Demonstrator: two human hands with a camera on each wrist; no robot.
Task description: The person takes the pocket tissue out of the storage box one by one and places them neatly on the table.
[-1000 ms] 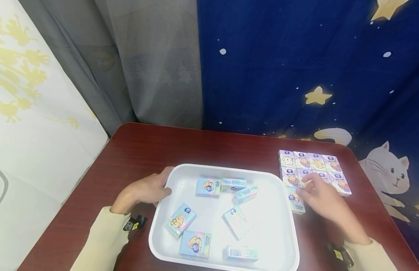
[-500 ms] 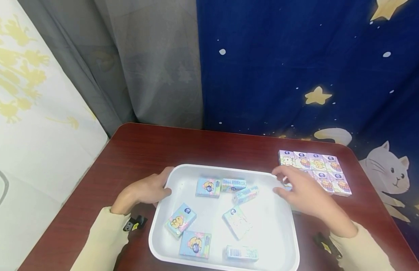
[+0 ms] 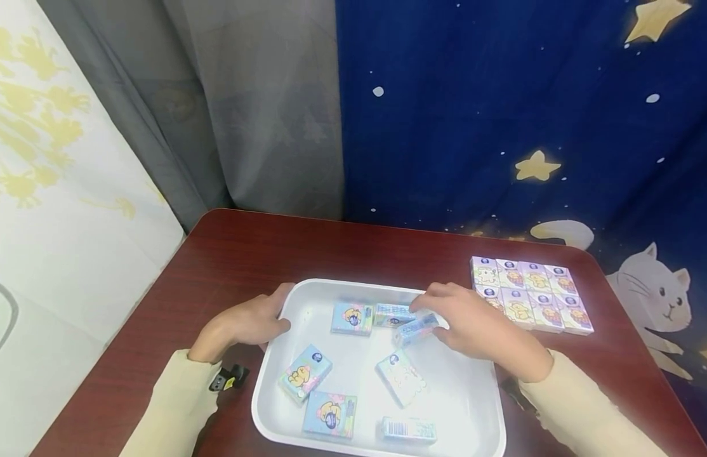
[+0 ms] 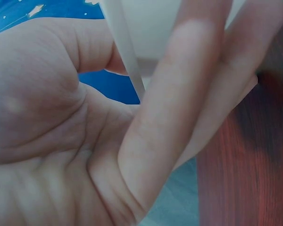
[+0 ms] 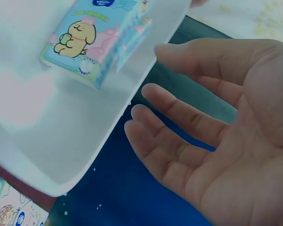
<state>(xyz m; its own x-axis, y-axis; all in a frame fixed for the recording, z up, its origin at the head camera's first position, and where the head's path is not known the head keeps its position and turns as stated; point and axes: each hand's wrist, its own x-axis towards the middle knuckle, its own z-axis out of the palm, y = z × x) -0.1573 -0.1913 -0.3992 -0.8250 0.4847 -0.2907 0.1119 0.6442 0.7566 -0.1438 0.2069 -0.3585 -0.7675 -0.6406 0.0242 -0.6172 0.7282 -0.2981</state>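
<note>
My left hand (image 3: pixel 247 322) grips the left rim of a white plastic tray (image 3: pixel 259 406), its thumb over the edge; in the left wrist view the fingers (image 4: pixel 174 89) lie along the tray's outer side. My right hand (image 3: pixel 473 320) reaches over the tray's far right corner, thumb and fingers apart around the end of a light-blue pocket tissue pack (image 3: pixel 413 331) lying on its side. Another tissue pack (image 3: pixel 392 314) lies right behind that one. The right wrist view shows the hand with nothing in its grasp, beside a pack with a puppy picture (image 5: pixel 80 42).
Several more blue tissue packs are spread in the tray, such as a flat one (image 3: pixel 351 318) and a pale one (image 3: pixel 400 377). Purple tissue packs (image 3: pixel 536 295) stand in two tight rows on the dark red table (image 3: pixel 353 251) at the right. Curtains (image 3: pixel 422 127) hang behind.
My right hand has moved left from the pack in front of the purple rows, over the tray's rim, to the packs inside. The left hand keeps its grip on the tray.
</note>
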